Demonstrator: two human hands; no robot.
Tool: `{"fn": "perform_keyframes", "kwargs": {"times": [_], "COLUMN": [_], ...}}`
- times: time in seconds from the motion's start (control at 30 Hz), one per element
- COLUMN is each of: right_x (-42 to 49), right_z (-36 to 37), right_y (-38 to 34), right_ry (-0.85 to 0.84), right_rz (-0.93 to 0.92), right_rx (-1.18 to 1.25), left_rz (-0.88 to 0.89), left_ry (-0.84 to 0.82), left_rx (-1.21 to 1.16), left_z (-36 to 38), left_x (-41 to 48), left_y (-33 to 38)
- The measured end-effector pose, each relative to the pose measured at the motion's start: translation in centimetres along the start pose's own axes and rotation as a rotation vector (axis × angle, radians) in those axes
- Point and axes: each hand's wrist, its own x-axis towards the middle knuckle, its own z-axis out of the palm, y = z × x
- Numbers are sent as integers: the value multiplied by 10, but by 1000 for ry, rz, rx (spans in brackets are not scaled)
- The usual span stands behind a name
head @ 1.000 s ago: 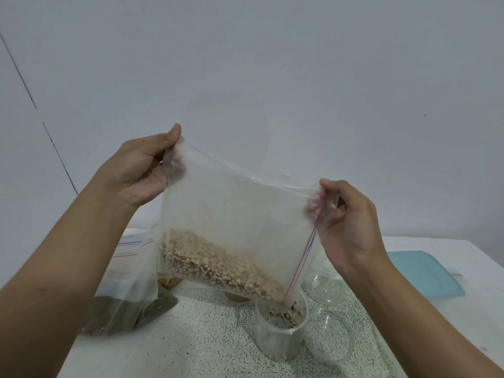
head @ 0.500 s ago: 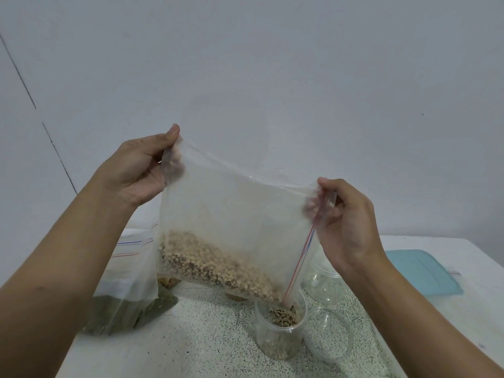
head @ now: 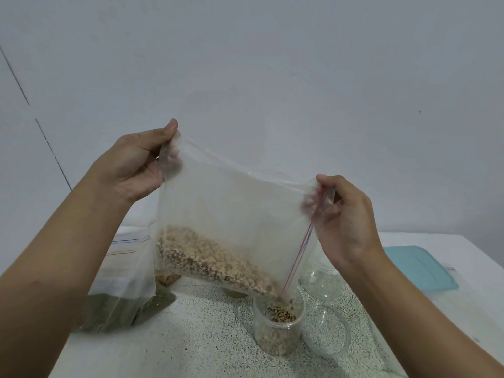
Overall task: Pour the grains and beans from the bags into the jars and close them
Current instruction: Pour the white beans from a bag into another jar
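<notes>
- My left hand (head: 136, 165) pinches one upper corner of the clear bag (head: 231, 203), thumb on top and fingers curled behind the plastic, and holds it up in front of the wall.
- My right hand (head: 343, 214) pinches the opposite corner lower down, right at the top end of the zip strip (head: 300, 252) — its red and blue lines run down from my fingers towards the jar.
- The bag hangs tilted between my hands, and the pale beans (head: 207, 257) lie in a slope along its lower edge, down to the corner at the zip.
- That lowest corner sits at the mouth of the open jar (head: 278, 334), which stands upright on the speckled table (head: 204, 345) and is partly filled with beans.
- An empty clear jar (head: 326, 334) stands just beside it on the right, and another clear jar (head: 321, 282) stands behind, partly hidden by my right hand and the bag.
- To the left, a second bag (head: 128, 304) with dark green contents rests on the table.
- A flat teal piece (head: 420, 268) lies on the far right of the table — I cannot tell what it is.
</notes>
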Motion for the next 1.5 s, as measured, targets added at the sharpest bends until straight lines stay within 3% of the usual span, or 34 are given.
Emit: {"fn": "perform_keyframes", "kwargs": {"times": [1.5], "right_x": [0], "right_z": [5], "right_y": [0], "right_ry": [-15], "right_rz": [43], "right_rx": [33], "left_rz": [21], "left_ry": [14], "left_rx": [-13], "left_z": [0], "left_x": [1], "left_y": [7]}}
